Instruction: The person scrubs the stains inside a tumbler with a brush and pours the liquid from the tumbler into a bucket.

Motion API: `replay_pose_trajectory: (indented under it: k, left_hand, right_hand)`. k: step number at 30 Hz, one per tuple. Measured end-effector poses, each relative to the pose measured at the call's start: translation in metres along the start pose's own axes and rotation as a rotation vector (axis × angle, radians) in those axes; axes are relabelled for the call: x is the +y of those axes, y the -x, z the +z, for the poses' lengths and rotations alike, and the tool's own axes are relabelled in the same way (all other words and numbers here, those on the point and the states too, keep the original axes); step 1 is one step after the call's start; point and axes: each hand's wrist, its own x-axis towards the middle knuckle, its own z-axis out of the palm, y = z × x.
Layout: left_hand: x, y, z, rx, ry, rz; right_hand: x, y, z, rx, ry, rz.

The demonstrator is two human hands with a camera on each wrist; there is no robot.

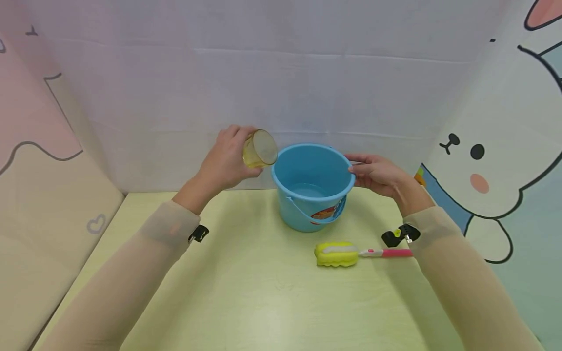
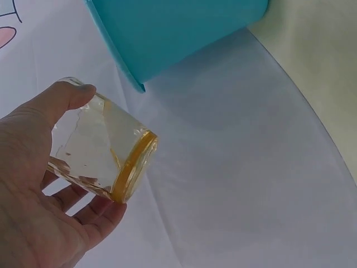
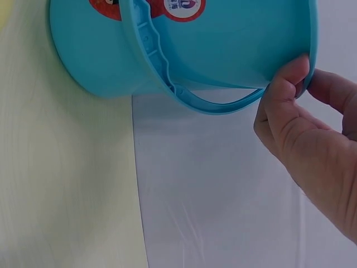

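- Bucket (image 1: 291, 214): on table (image 1: 263, 312), handle (image 1: 303, 214) down its near side.
- Left hand (image 1: 226, 158): fingers curled round tilted glass (image 1: 259, 150), at bucket's left rim.
- Right hand (image 1: 379, 176): thumb and fingers pinch bucket's right rim.
- Brush (image 1: 335, 254): near side of bucket.

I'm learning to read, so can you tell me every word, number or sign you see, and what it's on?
Nothing can be read for sure.
Red label on the blue bucket: has printing, but too small and blurred to read.
Heart outline on the wall: a drawing, no letters.
Yellow cup: no writing that I can see.
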Motion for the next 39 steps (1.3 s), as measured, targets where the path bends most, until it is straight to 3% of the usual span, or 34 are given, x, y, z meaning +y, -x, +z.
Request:
replay_pose_trajectory:
  k: [18,39]
  left_hand:
    - [0.014,-0.012,0.003,-0.028,-0.123,0.054]
    - [0.023,-0.020,0.009,-0.007,-0.253,0.131]
  right_hand:
    - [0.001,0.003,-0.001,-0.001,0.003,0.003]
    - [0.000,0.004,0.001,-0.007,-0.018,0.002]
